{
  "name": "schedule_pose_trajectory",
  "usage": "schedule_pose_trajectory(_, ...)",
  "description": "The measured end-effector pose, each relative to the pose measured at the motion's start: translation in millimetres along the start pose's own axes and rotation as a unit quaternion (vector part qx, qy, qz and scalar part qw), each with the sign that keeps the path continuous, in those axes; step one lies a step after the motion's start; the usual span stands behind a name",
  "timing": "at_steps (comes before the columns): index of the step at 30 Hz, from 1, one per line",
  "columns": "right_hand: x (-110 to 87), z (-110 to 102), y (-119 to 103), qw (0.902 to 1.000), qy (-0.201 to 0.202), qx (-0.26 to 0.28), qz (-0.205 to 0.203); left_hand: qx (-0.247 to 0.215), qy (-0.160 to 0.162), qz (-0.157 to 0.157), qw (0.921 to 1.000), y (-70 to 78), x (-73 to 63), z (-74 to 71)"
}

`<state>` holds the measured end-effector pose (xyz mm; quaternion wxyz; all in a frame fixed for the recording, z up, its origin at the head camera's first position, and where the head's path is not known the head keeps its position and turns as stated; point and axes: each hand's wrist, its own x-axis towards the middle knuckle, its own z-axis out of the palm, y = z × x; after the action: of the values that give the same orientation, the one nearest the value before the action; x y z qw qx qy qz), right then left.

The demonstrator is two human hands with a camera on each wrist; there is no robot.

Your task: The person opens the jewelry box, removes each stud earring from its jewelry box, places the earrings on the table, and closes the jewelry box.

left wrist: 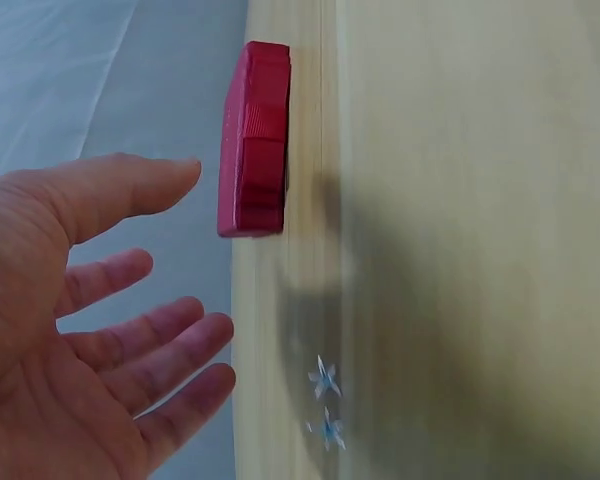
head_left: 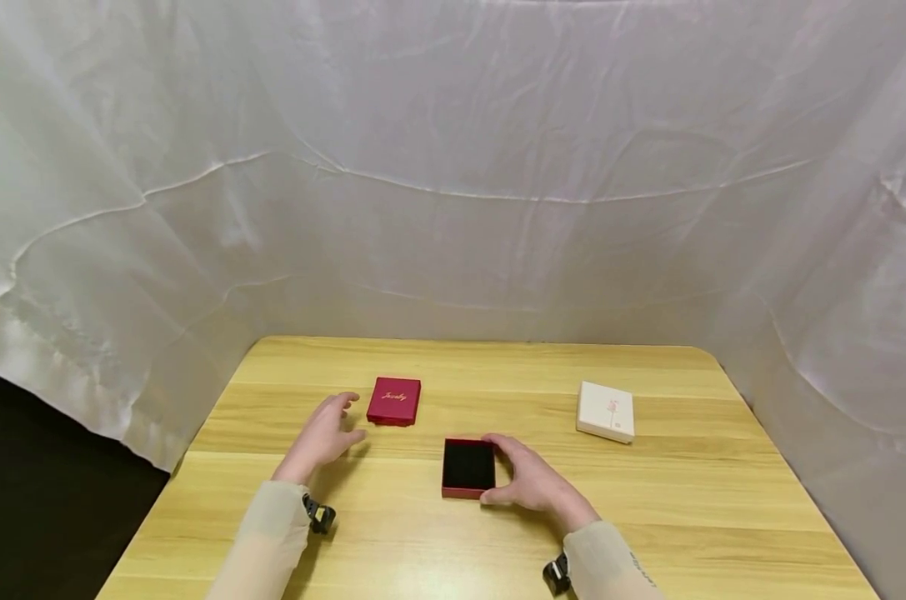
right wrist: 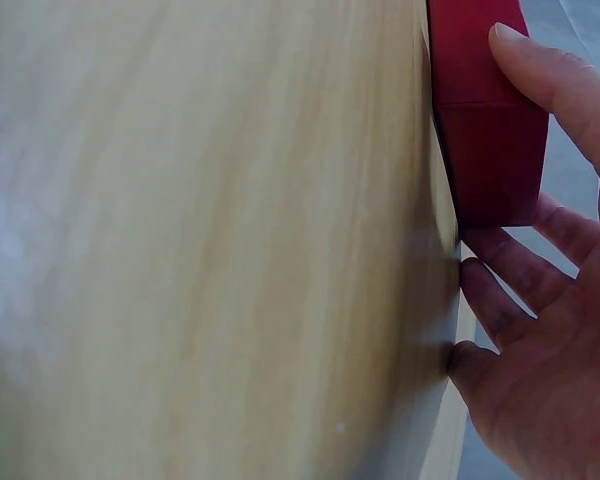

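An open red jewelry box [head_left: 463, 493] with a black lining sits near the middle of the table. My right hand [head_left: 533, 479] grips it from the right, thumb on the near side and forefinger at the far corner; the right wrist view has the thumb flat against the red wall [right wrist: 490, 150]. To the left, my left hand [head_left: 323, 437] is held over the table, fingers spread and holding nothing. Just beyond its fingers lies a closed dark-pink jewelry box [head_left: 394, 400] with gold script on its lid. Two small sparkling star-shaped pieces [left wrist: 324, 378] lie near the left hand.
A white box [head_left: 606, 410] with faint pink print lies at the right of the wooden table [head_left: 498, 550]. Pale cloth [head_left: 453, 250] hangs behind and along the sides. A dark area [head_left: 32, 500] shows beyond the left edge.
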<state>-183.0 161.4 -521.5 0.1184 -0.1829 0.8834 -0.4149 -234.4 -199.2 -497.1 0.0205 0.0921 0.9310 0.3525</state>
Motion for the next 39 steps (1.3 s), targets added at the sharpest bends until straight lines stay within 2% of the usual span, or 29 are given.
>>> schedule_pose_trajectory(10, 0.2, 0, 1, 1.0, -0.003, 0.0, -0.003, 0.023, -0.016, 0.033, 0.9991, 6.6, 34.1, 15.8)
schedule_pose_trajectory(16, 0.6, 1, 2, 1.0, -0.002, 0.005, -0.002, 0.034, -0.037, 0.029, 0.9983, 9.2, 45.7, 22.4)
schedule_pose_trajectory(30, 0.0, 1, 2, 1.0, 0.002, -0.002, 0.001, 0.055, -0.084, 0.016, 0.9948, 11.5, 59.3, 30.9)
schedule_pose_trajectory(39, 0.8, 1, 3, 1.0, 0.003, 0.007, 0.002, 0.063, -0.083, 0.02, 0.9943, 11.6, 57.5, 30.1)
